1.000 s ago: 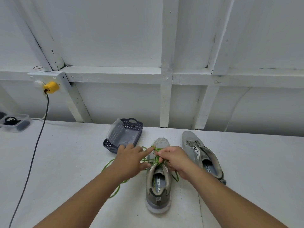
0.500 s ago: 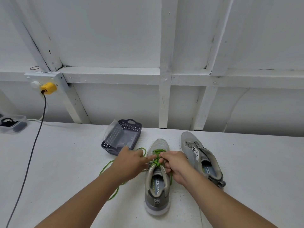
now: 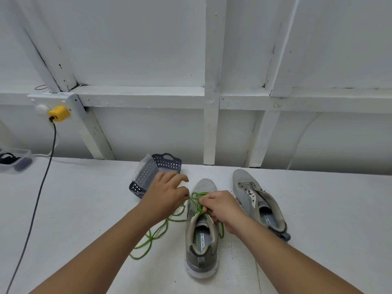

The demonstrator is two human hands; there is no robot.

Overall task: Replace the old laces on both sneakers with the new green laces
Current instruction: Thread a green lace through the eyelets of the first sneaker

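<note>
Two grey sneakers stand on the white table, toes away from me. The left sneaker (image 3: 201,236) has a green lace (image 3: 157,234) threaded through its front eyelets, and the lace's loose length trails in loops to the left on the table. My right hand (image 3: 222,206) pinches the lace over the sneaker's tongue. My left hand (image 3: 167,194) sits just left of the toe and pinches the lace strand with thumb and finger, other fingers spread. The right sneaker (image 3: 256,200) has no lace and lies open.
A dark blue perforated basket (image 3: 167,162) holding a clear plastic sheet stands behind my left hand. A black cable (image 3: 40,185) runs from a yellow plug (image 3: 58,114) on the wall across the left of the table. A clear box (image 3: 14,162) sits far left.
My left hand has drawn back to the left from the eyelets, pulling a strand of green lace. More loose lace lies on the table. My right hand stays over the tongue.
</note>
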